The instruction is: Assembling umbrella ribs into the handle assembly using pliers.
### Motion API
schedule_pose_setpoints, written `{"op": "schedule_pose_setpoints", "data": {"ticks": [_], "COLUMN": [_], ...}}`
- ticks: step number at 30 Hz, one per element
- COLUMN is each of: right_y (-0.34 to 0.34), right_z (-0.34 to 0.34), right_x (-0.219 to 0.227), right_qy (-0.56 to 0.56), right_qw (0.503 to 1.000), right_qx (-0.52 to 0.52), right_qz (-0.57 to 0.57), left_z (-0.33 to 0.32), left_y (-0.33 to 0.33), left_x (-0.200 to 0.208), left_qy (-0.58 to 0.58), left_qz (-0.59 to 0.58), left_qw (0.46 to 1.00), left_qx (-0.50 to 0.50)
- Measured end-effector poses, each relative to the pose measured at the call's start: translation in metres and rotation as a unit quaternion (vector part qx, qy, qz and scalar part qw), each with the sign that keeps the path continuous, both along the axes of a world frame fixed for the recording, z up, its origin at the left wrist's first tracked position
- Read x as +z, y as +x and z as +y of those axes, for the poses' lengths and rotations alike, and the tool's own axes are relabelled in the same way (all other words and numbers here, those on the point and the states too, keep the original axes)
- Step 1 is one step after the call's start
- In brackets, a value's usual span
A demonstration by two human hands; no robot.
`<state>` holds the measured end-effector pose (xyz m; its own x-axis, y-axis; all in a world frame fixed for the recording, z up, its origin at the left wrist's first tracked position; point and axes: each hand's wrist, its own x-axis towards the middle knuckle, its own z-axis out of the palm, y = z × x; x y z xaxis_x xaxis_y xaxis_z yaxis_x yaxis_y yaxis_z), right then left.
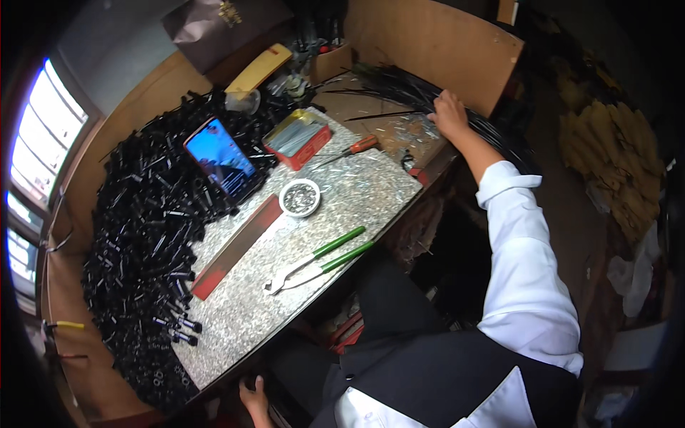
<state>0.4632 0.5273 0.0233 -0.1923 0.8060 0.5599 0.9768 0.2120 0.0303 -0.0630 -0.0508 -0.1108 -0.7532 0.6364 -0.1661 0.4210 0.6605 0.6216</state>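
My right hand point(449, 115) is at the far right corner of the bench, its fingers bent and closed over thin black strips point(410, 84) lying in a loose bundle. One strip runs leftward from the fingertips. My left hand point(254, 396) hangs low beside the bench's front edge, thumb and forefinger apart, with nothing visible between them. On the speckled stone slab point(342, 221) lie green-handled pliers point(321, 260), a small white bowl point(300, 198) of shiny metal bits, a flat metal bar with red ends point(239, 246) and an orange-handled screwdriver point(357, 147).
A large heap of short black pieces point(143, 221) covers the bench's left side. A lit phone point(220, 158) leans on it. Beside it sits a red tin point(298, 138) of thin metal pins. Wooden boards point(435, 46) wall the back. Brown material point(614, 167) is piled at right.
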Motion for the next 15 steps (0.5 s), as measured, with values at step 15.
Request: {"op": "schedule_pose_setpoints", "data": {"ticks": [15], "right_y": [-0.011], "right_z": [0.021], "right_x": [0.049], "right_qy": [-0.039], "right_qw": [0.995], "right_qx": [-0.061], "right_qz": [0.07], "left_z": [0.161], "left_y": [0.125], "left_x": [0.159], "left_qy": [0.23], "left_qz": [0.334], "left_qw": [0.825], "left_qx": [-0.393]}}
